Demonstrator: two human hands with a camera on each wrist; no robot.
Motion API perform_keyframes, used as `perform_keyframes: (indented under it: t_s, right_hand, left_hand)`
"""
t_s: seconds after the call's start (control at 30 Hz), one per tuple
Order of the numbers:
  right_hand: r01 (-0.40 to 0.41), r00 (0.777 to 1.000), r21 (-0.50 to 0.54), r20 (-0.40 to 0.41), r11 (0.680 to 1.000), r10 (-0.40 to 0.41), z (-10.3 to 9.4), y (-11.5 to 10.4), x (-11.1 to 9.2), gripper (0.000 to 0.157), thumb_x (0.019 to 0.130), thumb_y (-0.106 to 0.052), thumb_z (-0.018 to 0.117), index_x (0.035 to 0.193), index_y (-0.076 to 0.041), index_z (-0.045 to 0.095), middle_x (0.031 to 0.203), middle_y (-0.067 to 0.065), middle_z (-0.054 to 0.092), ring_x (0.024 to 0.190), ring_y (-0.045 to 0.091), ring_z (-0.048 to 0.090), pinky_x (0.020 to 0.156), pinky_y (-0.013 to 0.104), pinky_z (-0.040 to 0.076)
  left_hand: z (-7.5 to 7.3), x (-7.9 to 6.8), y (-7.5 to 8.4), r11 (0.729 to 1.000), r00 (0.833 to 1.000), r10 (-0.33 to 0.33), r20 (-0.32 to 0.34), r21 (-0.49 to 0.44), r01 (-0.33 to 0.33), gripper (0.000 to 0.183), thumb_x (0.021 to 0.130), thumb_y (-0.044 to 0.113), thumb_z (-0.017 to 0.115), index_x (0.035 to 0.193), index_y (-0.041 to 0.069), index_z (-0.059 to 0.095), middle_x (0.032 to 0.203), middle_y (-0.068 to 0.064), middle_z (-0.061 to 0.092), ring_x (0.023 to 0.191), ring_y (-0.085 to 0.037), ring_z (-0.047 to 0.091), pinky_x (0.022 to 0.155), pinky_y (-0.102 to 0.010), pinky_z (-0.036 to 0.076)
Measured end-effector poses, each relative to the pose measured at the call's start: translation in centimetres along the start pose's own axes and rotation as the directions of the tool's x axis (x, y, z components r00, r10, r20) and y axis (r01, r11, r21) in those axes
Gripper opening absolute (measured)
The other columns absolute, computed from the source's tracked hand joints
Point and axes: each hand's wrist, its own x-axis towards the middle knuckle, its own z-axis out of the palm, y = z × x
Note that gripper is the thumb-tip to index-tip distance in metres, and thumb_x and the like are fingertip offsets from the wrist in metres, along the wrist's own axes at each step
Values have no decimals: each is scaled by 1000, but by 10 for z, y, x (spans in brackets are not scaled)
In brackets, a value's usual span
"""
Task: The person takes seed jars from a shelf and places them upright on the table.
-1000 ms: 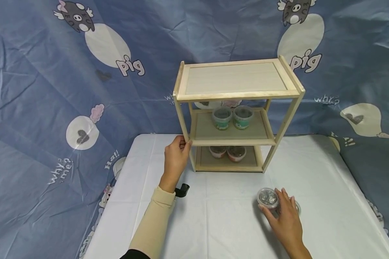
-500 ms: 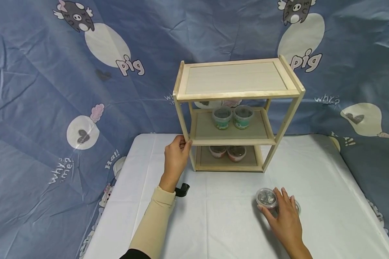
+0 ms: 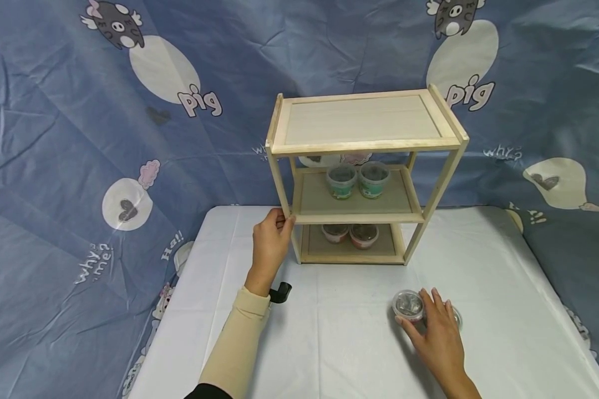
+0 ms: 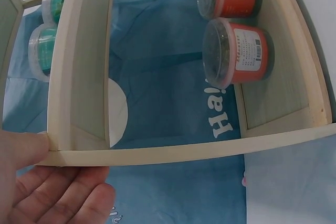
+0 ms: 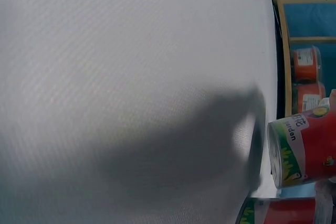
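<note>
My left hand (image 3: 270, 238) grips the left front post of a three-tier wooden shelf rack (image 3: 364, 147) at middle-shelf height. In the left wrist view, the thumb lies on one side of the post (image 4: 157, 156) and curled fingers on the other. My right hand (image 3: 436, 338) holds a clear-lidded tub (image 3: 408, 305) between thumb and fingers in front of the rack. That tub (image 5: 307, 148) shows a red and green label in the right wrist view, tilted beside its shadow. A second tub (image 3: 457, 318) is partly hidden behind the right hand.
Two green-labelled tubs (image 3: 358, 181) stand on the middle shelf, and two red-labelled tubs (image 3: 364, 237) on the bottom shelf. White cloth (image 3: 349, 332) covers the table. A blue printed curtain (image 3: 80, 166) hangs behind and at both sides.
My right hand and the tub it holds have shifted slightly left. The left hand and the rack stay in place.
</note>
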Motion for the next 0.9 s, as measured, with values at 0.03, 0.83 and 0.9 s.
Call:
perform_keyframes:
  t_s: [0.03, 0.83, 0.9]
  right_hand:
    - [3, 1000, -1, 0, 1000, -3, 0, 0, 0, 86, 74, -30, 95, 140, 9, 56, 139, 37, 57, 137, 54, 46, 125, 56, 18]
    - [43, 999, -28, 17, 999, -42, 0, -1, -1, 83, 77, -30, 92, 140, 12, 56, 143, 34, 55, 143, 53, 38, 125, 58, 17]
    - [46, 999, -34, 13, 998, -46, 1, -1, -1, 84, 77, -31, 92, 140, 12, 56, 142, 34, 56, 142, 53, 39, 125, 58, 17]
  left_hand:
    - [0, 0, 0, 1000, 1000, -2, 0, 2, 2, 23, 104, 19, 70, 114, -2, 71, 105, -17, 76, 95, -24, 76, 79, -35, 63]
    - [1, 1, -1, 1000, 1000, -2, -3, -9, 2, 23, 104, 19, 70, 114, -1, 71, 105, -16, 76, 95, -24, 76, 80, -34, 62]
    - [1, 1, -1, 1000, 1000, -4, -3, -9, 4, 24, 104, 20, 70, 114, -1, 71, 105, -16, 76, 96, -23, 76, 80, -34, 62]
